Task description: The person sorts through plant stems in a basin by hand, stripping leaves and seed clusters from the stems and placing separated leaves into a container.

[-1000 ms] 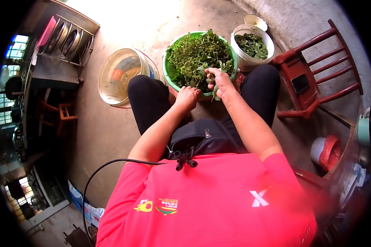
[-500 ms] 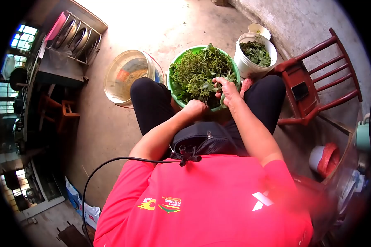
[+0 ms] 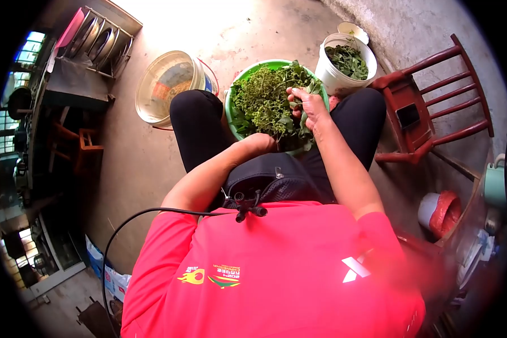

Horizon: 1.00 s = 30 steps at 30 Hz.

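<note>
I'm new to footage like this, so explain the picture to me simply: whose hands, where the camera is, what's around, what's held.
There is no machine here: the bare hands belong to the person wearing the camera on their head, looking forward and down. That is why the red shirt fills the lower part.

Between the knees is a green basin heaped with greens. On the floor, a pale bucket stands to the left and a white bucket of leaves to the right, near a chair.

The right hand grips some sprigs. The left hand is at the basin's near edge; its fingers are hidden.
</note>
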Available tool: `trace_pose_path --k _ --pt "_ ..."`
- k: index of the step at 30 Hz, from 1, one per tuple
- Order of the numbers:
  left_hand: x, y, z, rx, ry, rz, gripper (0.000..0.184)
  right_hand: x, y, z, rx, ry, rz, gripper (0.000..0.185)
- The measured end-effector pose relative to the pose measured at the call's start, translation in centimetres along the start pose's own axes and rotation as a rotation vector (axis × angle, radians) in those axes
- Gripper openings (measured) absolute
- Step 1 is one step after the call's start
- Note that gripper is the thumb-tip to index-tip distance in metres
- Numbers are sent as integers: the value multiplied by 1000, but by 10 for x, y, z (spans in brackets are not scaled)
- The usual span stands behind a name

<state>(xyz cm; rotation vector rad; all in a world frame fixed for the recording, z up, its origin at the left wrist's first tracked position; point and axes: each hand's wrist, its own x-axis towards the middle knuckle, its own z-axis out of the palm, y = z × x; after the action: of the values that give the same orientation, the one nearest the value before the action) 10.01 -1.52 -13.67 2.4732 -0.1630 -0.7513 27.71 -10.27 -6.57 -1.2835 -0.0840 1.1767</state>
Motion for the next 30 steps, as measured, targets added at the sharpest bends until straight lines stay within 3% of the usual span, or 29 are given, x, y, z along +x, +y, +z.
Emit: trace_pose_path --k 2,4,8,10,12,14,16,19,23,25,28,30 --pt "-4 -3 -8 35 18 50 19 -11 -9 -1 -24 -3 -83 13" --pt "-16 9 -23 -119 -34 -110 20 -18 -13 -8 -2 -15 -122 14" --pt "-45 9 -60 -338 -40 -84 20 -19 -13 -15 27 16 -134 12" --pt "-63 22 -101 -617 -139 -404 19 -20 -14 -15 40 26 -135 12" --pt "-68 15 -123 -495 70 -514 16 -18 -13 -13 39 88 -124 12" --pt "-48 -11 -118 -129 765 -483 12 -10 -5 -16 48 76 -124 12" --pt "-27 -12 -132 -152 1073 -543 18 -12 -5 -8 25 109 -115 13" --pt "1 -12 -145 35 1164 -560 33 -12 -1 -6 3 119 -102 13" --pt "29 -30 -146 84 1144 -533 32 -16 2 -1 -48 120 -100 13" --pt "28 -40 -144 -64 1065 -611 26 -19 3 -2 -63 124 -101 13" --pt "10 -47 -143 -401 1299 -557 15 -20 1 3 -77 87 -132 14" --pt "-6 -41 -139 -857 1386 -468 12 -22 0 7 -84 47 -133 14"
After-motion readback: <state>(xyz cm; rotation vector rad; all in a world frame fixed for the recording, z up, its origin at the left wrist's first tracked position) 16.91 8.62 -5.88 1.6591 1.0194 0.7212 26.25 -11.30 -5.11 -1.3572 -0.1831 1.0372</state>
